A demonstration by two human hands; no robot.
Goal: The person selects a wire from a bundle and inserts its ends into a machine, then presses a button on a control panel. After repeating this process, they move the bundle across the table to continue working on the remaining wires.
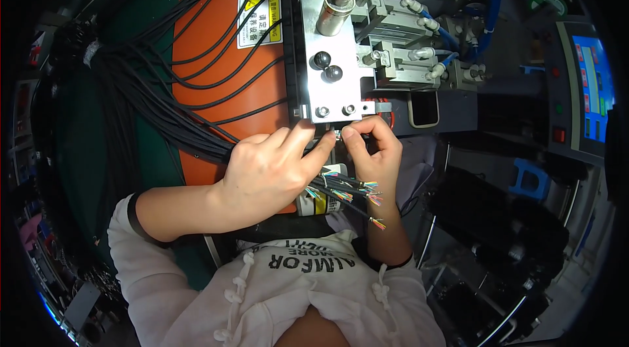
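Observation:
My left hand is closed over a bundle of black cables, with its fingertips at the lower edge of a silver metal plate. Below the palm stick out the stripped cable ends, fanned into thin coloured wires. Close beside it, my right hand is pinched just under the plate's corner. A tiny shiny piece shows between the two hands' fingertips; what it is cannot be made out. Two black ball knobs and a metal post stand on the plate.
The black cables run left across an orange panel to a tied bunch; several single ones enter the machine's side. Pneumatic cylinders with blue hoses lie behind right. A control screen stands far right, a blue stool below it.

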